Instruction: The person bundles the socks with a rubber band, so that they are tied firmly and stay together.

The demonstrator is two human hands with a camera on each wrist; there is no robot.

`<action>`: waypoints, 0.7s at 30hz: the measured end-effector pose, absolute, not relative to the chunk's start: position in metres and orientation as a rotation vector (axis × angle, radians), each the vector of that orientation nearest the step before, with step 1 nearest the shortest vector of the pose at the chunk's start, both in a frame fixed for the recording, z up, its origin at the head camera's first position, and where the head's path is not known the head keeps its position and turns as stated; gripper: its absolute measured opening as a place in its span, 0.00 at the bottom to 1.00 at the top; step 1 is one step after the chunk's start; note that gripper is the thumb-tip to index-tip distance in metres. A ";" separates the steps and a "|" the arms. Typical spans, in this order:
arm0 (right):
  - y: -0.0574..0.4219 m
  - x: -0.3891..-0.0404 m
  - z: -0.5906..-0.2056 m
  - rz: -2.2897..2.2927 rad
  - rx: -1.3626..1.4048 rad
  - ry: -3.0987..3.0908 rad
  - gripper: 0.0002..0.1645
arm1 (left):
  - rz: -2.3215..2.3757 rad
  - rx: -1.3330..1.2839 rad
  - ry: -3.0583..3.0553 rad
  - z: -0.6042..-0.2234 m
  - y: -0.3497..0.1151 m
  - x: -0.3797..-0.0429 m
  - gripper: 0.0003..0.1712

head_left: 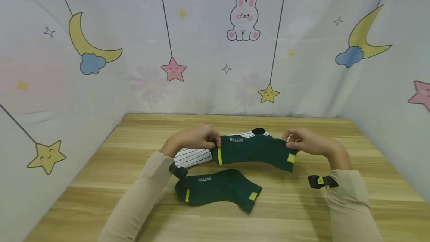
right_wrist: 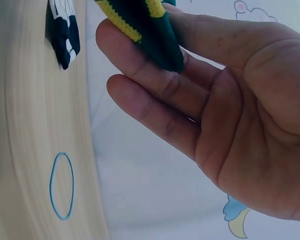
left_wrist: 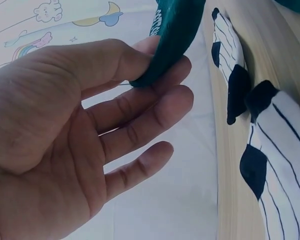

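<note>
A dark green sock (head_left: pixel 252 150) with COTTON lettering and yellow marks is held stretched sideways above the table. My left hand (head_left: pixel 199 136) pinches its toe end between thumb and fingers; in the left wrist view the other fingers of that hand (left_wrist: pixel 90 120) extend past the fabric. My right hand (head_left: pixel 307 142) pinches the cuff end, beside the yellow patch. In the right wrist view the cuff (right_wrist: pixel 155 40) sits between thumb and fingers. Nearer the front lies a second green sock (head_left: pixel 218 188), flat on the wood, toe to the left.
White striped socks with black patches (head_left: pixel 193 157) lie behind the held sock, partly covered by it; two show in the left wrist view (left_wrist: pixel 285 165). A thin blue loop (right_wrist: pixel 73 185) appears over the wooden table (head_left: pixel 336 219). A printed curtain (head_left: pixel 215 96) stands along the back.
</note>
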State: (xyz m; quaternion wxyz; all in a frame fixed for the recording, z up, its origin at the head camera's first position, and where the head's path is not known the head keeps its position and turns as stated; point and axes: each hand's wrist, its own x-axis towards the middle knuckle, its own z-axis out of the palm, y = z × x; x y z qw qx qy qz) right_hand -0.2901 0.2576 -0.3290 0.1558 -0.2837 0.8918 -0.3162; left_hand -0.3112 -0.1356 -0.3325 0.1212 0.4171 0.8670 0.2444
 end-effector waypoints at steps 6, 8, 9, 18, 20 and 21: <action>0.248 -0.294 -0.325 -0.877 -0.824 2.564 0.08 | 0.718 1.223 2.500 -0.330 -0.149 -0.310 0.09; 0.245 -0.295 -0.324 -0.868 -0.838 2.568 0.08 | 0.727 1.215 2.490 -0.328 -0.154 -0.310 0.09; 0.243 -0.295 -0.323 -0.869 -0.847 2.566 0.09 | 0.731 1.209 2.485 -0.327 -0.156 -0.309 0.09; 0.229 -0.299 -0.320 -0.982 -0.882 2.483 0.10 | 0.771 1.150 2.406 -0.324 -0.176 -0.310 0.09; 0.226 -0.301 -0.322 -0.998 -0.901 2.463 0.09 | 0.785 1.133 2.381 -0.321 -0.181 -0.309 0.09; 0.224 -0.302 -0.323 -1.004 -0.910 2.454 0.09 | 0.787 1.126 2.373 -0.320 -0.183 -0.309 0.09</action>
